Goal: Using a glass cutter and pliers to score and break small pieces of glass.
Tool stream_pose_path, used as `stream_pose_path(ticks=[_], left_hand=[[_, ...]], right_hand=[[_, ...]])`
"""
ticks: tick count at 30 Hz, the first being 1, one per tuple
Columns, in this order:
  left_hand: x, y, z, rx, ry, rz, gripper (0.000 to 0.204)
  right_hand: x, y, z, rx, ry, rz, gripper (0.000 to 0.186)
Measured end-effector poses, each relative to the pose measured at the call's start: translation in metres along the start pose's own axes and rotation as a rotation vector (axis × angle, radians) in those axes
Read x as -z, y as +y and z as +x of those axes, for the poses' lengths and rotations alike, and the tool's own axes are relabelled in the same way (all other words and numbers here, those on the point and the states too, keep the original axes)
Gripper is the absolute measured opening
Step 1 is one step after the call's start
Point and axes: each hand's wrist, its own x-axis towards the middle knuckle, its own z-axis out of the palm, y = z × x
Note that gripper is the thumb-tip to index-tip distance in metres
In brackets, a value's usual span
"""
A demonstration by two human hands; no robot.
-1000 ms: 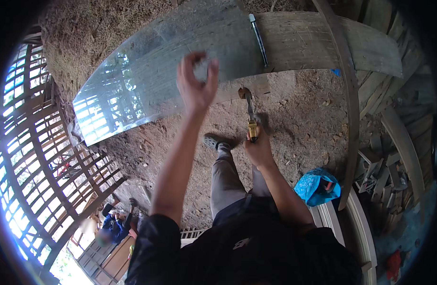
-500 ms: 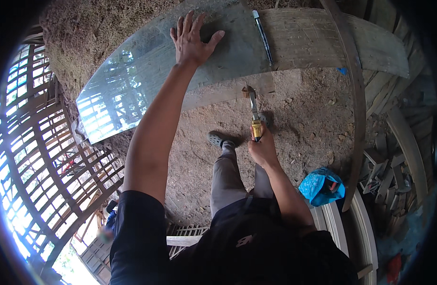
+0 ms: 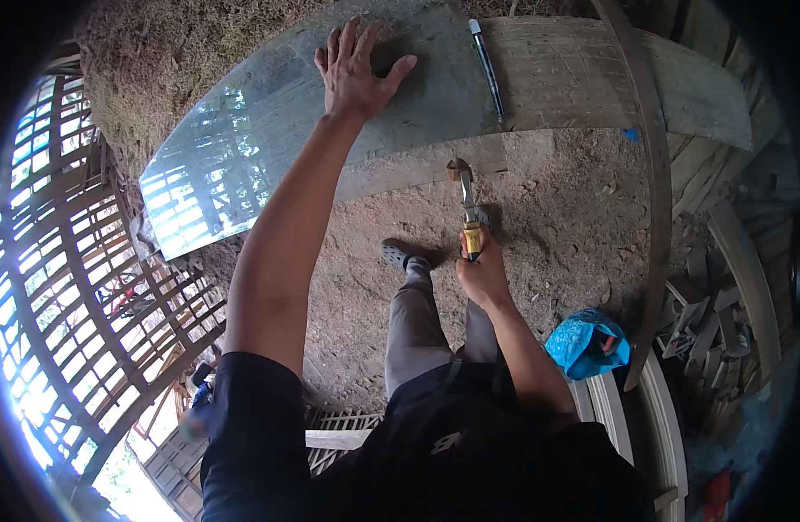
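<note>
A large sheet of clear glass (image 3: 243, 130) lies over a long wooden board (image 3: 556, 74), its near edge jutting out above the ground. My left hand (image 3: 355, 76) rests flat on the glass, fingers spread. In my right hand (image 3: 483, 271) is a hammer-like tool (image 3: 470, 209) with a silver neck and a yellow-and-black handle, gripped by the handle. The tool's brownish head is at the near edge of the glass; whether it touches cannot be made out. A slim dark pen-shaped tool (image 3: 487, 74) with a pale tip lies on the board, right of my left hand.
A long curved wooden strip (image 3: 650, 174) crosses the board at the right. Near it sits a blue bag (image 3: 587, 344) with something red inside. Wood offcuts (image 3: 709, 322) are heaped at the far right. A slatted lattice wall (image 3: 78, 252) stands at the left, above a dirt floor (image 3: 556, 222).
Almost nothing differs. The view has shifted very slightly, while my left hand stays flat on the glass and my right hand keeps the tool at its near edge.
</note>
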Motion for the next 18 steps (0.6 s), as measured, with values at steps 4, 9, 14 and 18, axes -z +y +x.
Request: stream_pose_path(ticks=[4,9,14,18], left_hand=[[-0.0002,-0.0005,-0.0002,-0.004,0.0,-0.002,0.085],[-0.0005,-0.0003,-0.0004,-0.005,-0.008,0.014,0.086],[0.0004,0.0002,0.0005,0.027,-0.042,-0.04,0.088],[0.0047,0.0032,0.0001,0.031,-0.017,-0.054,0.086]], right_hand=[[0.0006,-0.0037,-0.001,-0.018,-0.007,0.005,0.033],[0.0001,-0.0058,-0.0016,0.002,-0.007,0.025,0.034],[-0.0014,-0.0023,-0.0008,0.028,0.007,0.019,0.035],[-0.0019,-0.0012,-0.0011,0.021,0.011,0.014,0.035]])
